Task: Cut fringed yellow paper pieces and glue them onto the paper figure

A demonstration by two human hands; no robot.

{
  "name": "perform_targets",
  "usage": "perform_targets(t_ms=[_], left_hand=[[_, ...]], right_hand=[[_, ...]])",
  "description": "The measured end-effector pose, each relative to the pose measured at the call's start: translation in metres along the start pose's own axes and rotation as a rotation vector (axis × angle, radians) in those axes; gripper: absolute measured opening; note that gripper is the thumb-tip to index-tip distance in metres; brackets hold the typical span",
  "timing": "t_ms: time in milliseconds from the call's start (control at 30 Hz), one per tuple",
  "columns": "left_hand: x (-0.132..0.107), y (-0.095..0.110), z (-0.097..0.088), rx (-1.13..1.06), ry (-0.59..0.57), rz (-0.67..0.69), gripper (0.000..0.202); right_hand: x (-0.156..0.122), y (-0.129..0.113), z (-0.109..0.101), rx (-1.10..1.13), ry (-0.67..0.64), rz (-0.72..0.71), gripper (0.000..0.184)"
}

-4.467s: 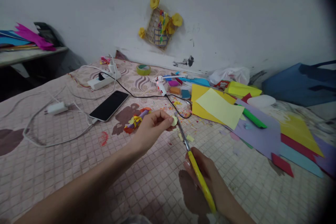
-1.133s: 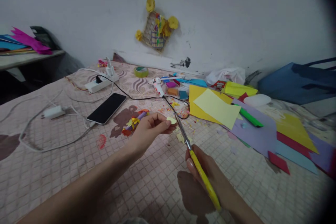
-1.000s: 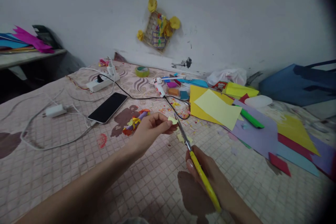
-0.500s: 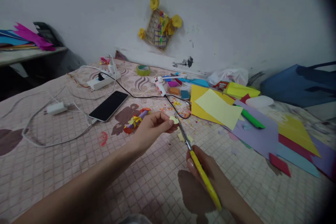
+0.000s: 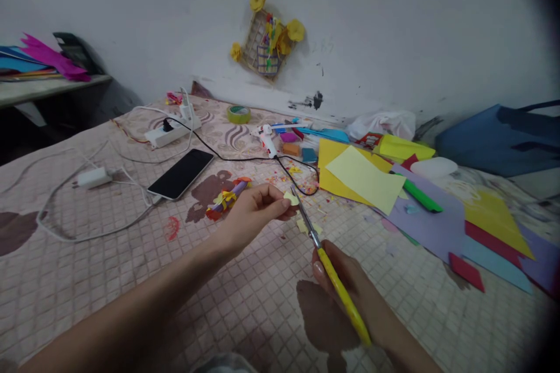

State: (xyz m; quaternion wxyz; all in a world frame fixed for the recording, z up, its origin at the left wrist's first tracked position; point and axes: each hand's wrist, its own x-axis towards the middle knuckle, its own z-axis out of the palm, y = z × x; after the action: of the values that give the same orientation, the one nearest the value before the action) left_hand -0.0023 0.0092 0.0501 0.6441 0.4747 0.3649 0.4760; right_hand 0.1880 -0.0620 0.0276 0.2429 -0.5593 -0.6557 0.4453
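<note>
A small pale yellow bit of paper (image 5: 291, 199) sticks out past the fingertips of the left hand (image 5: 257, 207). That hand is pinched almost closed, with thumb and finger nipping the paper's edge. The right hand (image 5: 343, 274) is curled around the yellow handle of the scissors (image 5: 336, 284). The blades point up and away, right next to the paper — I can't tell if they touch it. Just under the blades, a few pale yellow scraps (image 5: 303, 225) lie on the tablecloth (image 5: 254, 315).

Beside the left hand is a little purple roll (image 5: 238, 187) with a yellow bow. Farther left, a black phone (image 5: 181, 175) lies flat. Behind the hands is a white glue gun (image 5: 268, 143) with a black cord. To the right, a pale yellow sheet (image 5: 365, 179) lies on a darker yellow one — and a green roll (image 5: 422, 195) rests on purple paper (image 5: 433, 230).
</note>
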Motion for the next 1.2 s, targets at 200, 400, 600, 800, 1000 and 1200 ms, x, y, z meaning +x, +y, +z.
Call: perform_targets(t_ms=[200, 400, 600, 800, 1000, 1200], left_hand=[[0.001, -0.001, 0.000, -0.005, 0.004, -0.003, 0.015], [0.001, 0.000, 0.000, 0.002, 0.017, -0.014, 0.015], [0.002, -0.001, -0.002, 0.012, 0.024, -0.021, 0.016], [0.003, -0.003, -0.004, 0.002, 0.027, -0.028, 0.017], [0.003, -0.001, -0.004, 0.027, 0.038, -0.015, 0.016], [0.004, 0.001, -0.005, 0.051, 0.022, -0.017, 0.016]], right_hand=[[0.000, 0.004, 0.000, 0.002, 0.014, -0.028, 0.026], [-0.001, -0.005, -0.002, 0.014, -0.030, 0.006, 0.026], [0.000, -0.008, -0.003, 0.009, -0.025, 0.022, 0.020], [-0.001, -0.006, -0.005, -0.012, -0.026, 0.011, 0.018], [0.000, -0.006, -0.005, -0.041, -0.002, 0.014, 0.018], [0.000, -0.001, -0.007, -0.107, 0.001, -0.014, 0.017]])
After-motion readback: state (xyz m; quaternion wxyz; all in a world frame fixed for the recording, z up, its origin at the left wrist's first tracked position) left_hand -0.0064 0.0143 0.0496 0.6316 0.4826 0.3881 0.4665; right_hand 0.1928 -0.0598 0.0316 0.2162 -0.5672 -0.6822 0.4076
